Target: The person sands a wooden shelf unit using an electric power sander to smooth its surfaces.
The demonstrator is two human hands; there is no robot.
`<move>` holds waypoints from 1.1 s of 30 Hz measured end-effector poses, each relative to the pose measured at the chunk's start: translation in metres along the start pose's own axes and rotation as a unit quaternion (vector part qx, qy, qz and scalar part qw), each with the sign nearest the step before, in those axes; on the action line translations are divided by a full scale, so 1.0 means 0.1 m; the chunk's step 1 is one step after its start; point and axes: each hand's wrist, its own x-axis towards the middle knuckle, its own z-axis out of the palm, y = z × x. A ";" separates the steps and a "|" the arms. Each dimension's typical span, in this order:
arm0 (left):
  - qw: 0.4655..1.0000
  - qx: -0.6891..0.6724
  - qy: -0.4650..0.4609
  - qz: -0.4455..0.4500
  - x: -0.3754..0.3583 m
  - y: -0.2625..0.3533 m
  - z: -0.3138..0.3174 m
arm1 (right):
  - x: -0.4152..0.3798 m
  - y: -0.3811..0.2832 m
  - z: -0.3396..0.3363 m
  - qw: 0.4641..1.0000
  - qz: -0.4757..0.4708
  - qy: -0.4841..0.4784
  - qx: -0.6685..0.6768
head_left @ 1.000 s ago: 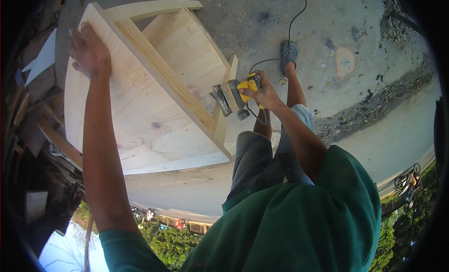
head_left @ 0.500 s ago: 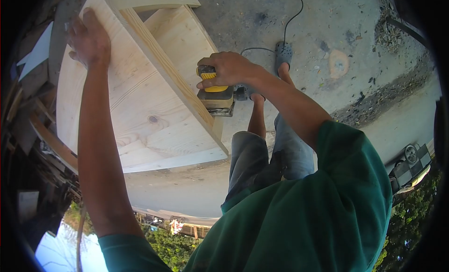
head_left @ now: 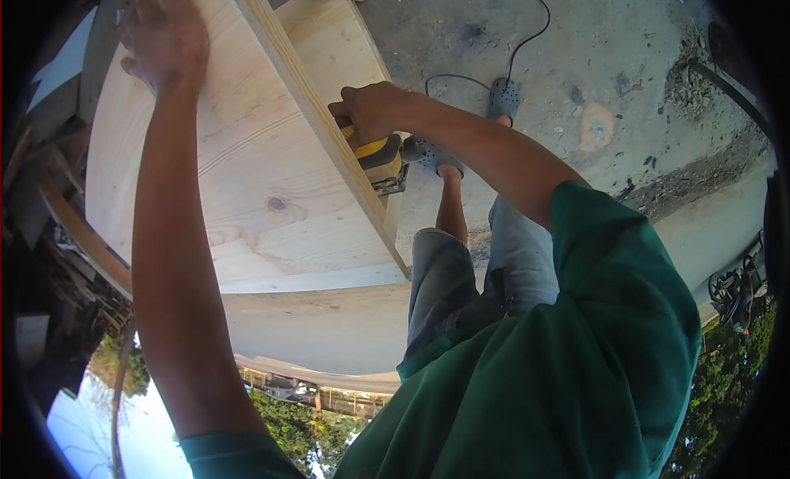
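A pale pine piece of furniture stands in front of me, its broad wooden side panel (head_left: 271, 174) tilted towards me and showing a dark knot. My left hand (head_left: 167, 44) lies on the upper left of that panel, fingers apart. Beyond the panel's long edge, my right hand (head_left: 374, 113) is wrapped round a yellow and black power sander (head_left: 380, 162). The panel edge hides part of the sander, so I cannot see all of its contact with the wood. Another pine board (head_left: 329, 47) sits further inside the piece.
A black cord (head_left: 527, 43) trails over the stained concrete floor (head_left: 461, 34), past my clog-covered feet (head_left: 504, 96). Scrap wood (head_left: 82, 224) is piled at the left. Debris (head_left: 695, 84) and a dark bar lie at the upper right.
My right hand and the sander have moved down behind the panel edge and now show less. The view has shifted slightly. My left hand remains on the panel.
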 end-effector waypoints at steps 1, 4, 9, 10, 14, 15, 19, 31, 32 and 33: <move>1.000 0.002 0.002 -0.001 -0.01 0.00 0.00 | 0.04 0.08 0.05 1.000 0.011 -0.001 -0.020; 0.999 0.050 0.019 0.010 0.04 -0.09 0.06 | 0.23 0.38 0.14 0.995 0.056 -0.021 -0.080; 0.998 0.051 -0.009 -0.035 -0.02 0.01 0.00 | 0.47 0.70 0.33 0.989 0.134 -0.017 -0.057; 0.997 0.075 -0.009 -0.022 -0.01 -0.03 0.01 | 0.52 0.74 0.37 0.990 0.125 -0.017 -0.056; 0.982 0.179 -0.031 0.044 -0.02 -0.06 0.02 | 0.64 0.94 0.56 0.995 0.082 0.021 -0.048; 0.975 0.210 -0.037 0.064 -0.02 -0.06 0.01 | 0.69 0.96 0.56 0.996 0.075 0.020 -0.050; 0.991 0.130 -0.024 0.014 -0.01 -0.02 0.02 | 0.84 0.85 0.49 0.996 0.037 -0.038 -0.077; 0.998 0.059 -0.004 -0.029 -0.02 0.03 0.02 | 1.05 0.26 0.82 0.967 -0.129 -0.120 -0.186; 0.998 0.065 0.001 -0.023 -0.03 0.01 0.04 | 1.07 0.29 0.83 0.967 -0.127 -0.121 -0.186; 0.997 0.072 0.004 -0.016 -0.03 0.01 0.05 | 1.10 0.30 0.84 0.968 -0.125 -0.120 -0.182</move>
